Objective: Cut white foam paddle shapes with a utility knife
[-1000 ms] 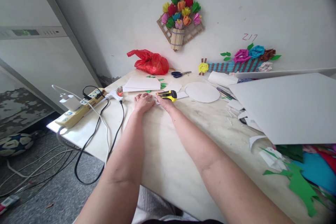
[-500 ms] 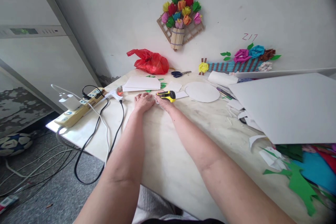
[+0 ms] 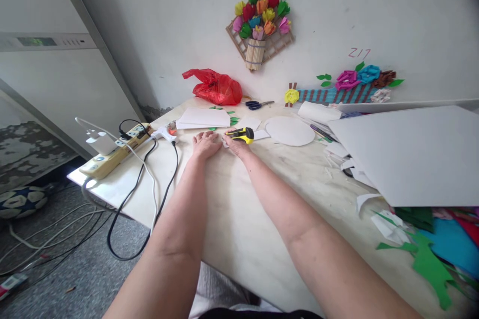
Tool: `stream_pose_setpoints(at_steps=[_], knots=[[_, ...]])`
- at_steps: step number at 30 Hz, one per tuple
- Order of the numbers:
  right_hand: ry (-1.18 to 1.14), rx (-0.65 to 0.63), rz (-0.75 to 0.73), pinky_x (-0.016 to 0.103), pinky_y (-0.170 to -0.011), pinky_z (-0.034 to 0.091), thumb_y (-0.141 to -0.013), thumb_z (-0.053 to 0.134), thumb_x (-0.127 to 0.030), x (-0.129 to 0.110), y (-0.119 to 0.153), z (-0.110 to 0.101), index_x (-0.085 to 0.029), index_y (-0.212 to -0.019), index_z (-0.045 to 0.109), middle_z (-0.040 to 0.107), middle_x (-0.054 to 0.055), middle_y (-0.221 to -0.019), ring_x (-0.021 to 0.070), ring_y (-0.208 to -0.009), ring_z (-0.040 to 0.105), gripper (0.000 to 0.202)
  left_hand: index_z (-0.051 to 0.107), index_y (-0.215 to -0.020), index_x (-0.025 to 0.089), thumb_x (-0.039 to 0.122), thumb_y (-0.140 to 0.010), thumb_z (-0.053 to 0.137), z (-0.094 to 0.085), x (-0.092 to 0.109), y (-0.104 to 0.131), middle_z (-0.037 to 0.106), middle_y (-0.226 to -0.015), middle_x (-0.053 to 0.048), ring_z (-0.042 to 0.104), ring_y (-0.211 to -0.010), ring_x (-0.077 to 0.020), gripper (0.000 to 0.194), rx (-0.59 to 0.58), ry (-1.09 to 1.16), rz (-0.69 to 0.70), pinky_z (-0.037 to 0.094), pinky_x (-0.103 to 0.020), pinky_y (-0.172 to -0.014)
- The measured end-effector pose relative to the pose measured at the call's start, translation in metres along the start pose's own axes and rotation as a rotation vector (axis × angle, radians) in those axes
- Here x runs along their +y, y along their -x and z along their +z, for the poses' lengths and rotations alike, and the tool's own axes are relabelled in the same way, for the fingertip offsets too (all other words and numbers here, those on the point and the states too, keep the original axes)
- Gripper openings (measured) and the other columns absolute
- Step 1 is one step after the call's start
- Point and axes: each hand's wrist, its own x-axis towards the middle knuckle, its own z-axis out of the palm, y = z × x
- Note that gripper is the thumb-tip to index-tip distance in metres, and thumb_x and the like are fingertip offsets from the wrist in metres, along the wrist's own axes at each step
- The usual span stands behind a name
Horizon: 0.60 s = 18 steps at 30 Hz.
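My left hand lies flat on the marble-patterned table, its fingers spread a little. Just right of it, my right hand is closed on a yellow and black utility knife. A small white piece shows between the two hands, partly covered by the fingers. Beyond the knife a white strip reaches toward a white oval card. Folded white sheets rest behind my left hand, with green paper leaves at their right edge.
A white glue gun, a power strip and looping cables are at the left. Scissors and a red plastic bag lie at the back. A large grey-white board and green paper scraps cover the right.
The knife in my right hand has shifted slightly to the right. My left hand stays flat in nearly the same place. The whole view has moved a little.
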Motion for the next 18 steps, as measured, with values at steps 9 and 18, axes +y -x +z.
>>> stream_pose_setpoints(at_steps=[9, 18], knots=[[-0.105, 0.039, -0.003, 0.027, -0.077, 0.048, -0.073, 0.056, -0.012, -0.0073, 0.0038, 0.0011, -0.021, -0.076, 0.055, 0.057, -0.004, -0.07, 0.0113, -0.07, 0.056, 0.009, 0.051, -0.138, 0.039, 0.051, -0.084, 0.043, -0.0017, 0.0009, 0.0007, 0.035, -0.156, 0.004, 0.023, -0.144, -0.0279, 0.055, -0.015, 0.03, -0.006, 0.015, -0.05, -0.117], [-0.127, 0.019, 0.005, 0.028, -0.073, 0.049, -0.071, 0.054, -0.01, -0.004, 0.0001, 0.0002, -0.021, -0.075, 0.053, 0.058, -0.003, -0.071, 0.0124, -0.07, 0.057, 0.012, 0.049, -0.138, 0.045, 0.048, -0.083, 0.046, -0.0016, 0.0015, 0.0014, 0.036, -0.155, 0.008, 0.022, -0.145, -0.0283, 0.055, -0.017, 0.034, -0.02, 0.015, -0.052, -0.117]])
